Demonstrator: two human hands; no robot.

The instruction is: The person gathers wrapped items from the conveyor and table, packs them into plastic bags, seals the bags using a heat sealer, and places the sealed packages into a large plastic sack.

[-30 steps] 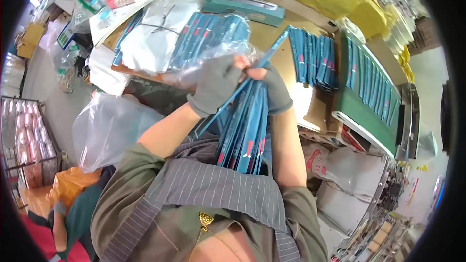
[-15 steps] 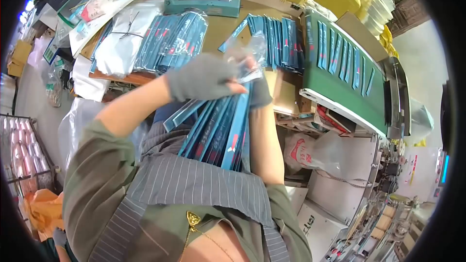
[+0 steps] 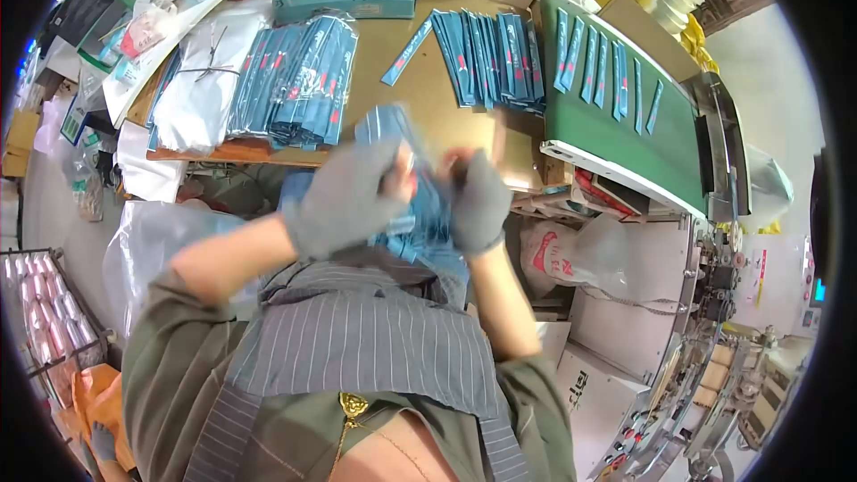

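The grey-gloved left hand (image 3: 344, 198) grasps a blurred blue bundle (image 3: 423, 225), the grey-gloved right hand (image 3: 483, 201) unclear; clear-bagged blue packets (image 3: 314, 80) look done, slim loose blue packets (image 3: 483, 58) unbagged.

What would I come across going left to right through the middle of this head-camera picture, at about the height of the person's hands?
Rack of pink packages → large clear plastic bag → left hand in a grey glove → blurred blue packets between the hands → right hand, also gloved → bag with red print.

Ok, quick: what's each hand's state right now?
Left hand: curled at the slim blue packets; blur hides any grip.
Right hand: curled; too blurred to tell.
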